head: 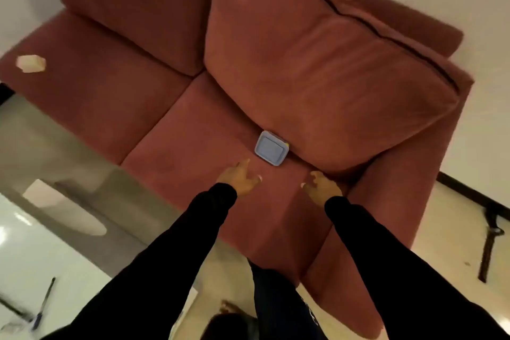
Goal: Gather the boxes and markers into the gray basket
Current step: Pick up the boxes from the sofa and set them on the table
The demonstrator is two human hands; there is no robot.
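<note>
A small light-blue box [271, 151] with a lid lies on the red sofa seat [198, 152], tucked against the bottom of the big back cushion. My left hand [241, 178] hovers just below and left of the box, fingers spread, holding nothing. My right hand [322, 187] is to the box's lower right, also spread and holding nothing. Both arms are in black sleeves. A pale pinkish box [31, 63] rests on the far left seat. A blue marker [44, 303] lies on the white table at bottom left. No gray basket is in view.
The large back cushion [317, 72] overhangs the seat behind the blue box. A white table [41, 251] stands at the lower left. A dark strap [491, 243] lies on the floor at the right. The sofa arm [400, 201] flanks my right hand.
</note>
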